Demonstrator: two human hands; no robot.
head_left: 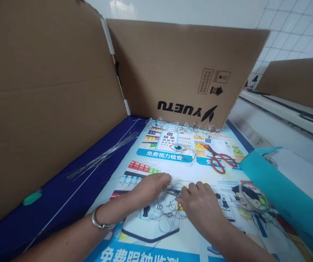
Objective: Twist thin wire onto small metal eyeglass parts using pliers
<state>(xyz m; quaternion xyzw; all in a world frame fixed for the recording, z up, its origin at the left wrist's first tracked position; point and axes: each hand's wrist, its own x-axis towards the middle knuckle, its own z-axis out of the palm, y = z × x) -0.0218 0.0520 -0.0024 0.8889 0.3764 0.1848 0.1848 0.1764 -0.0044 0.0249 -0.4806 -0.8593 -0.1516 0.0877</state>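
Reaching in low over a glossy blue-and-white printed banner (145, 251), both hands are right in the thick of it! The left hand (151, 188) curls narrow, its fingertips bunched at the nose of a small pair of steel pliers (173, 192), though whether they pinch a strand I cannot tell from here. The right hand (202, 205) closes on those pliers, fingers wrapped over the top. Just beneath sits a loose tangle of thin silver wire (163, 213), looped and dotted with small round fittings, right on the banner. It looks light, springy and ready to snag on itself, so the surest hold seems close to the pliers' tips, not out on a loop. A silver bangle (100, 220) circles the left wrist. Further out, red-handled scissors (219, 160) lie on the print, a bundle of straight thin metal rods (103, 156) rests on a navy blue sheet (47, 214), and tall brown corrugated cardboard panels (172, 65) stand behind, smooth and stiff
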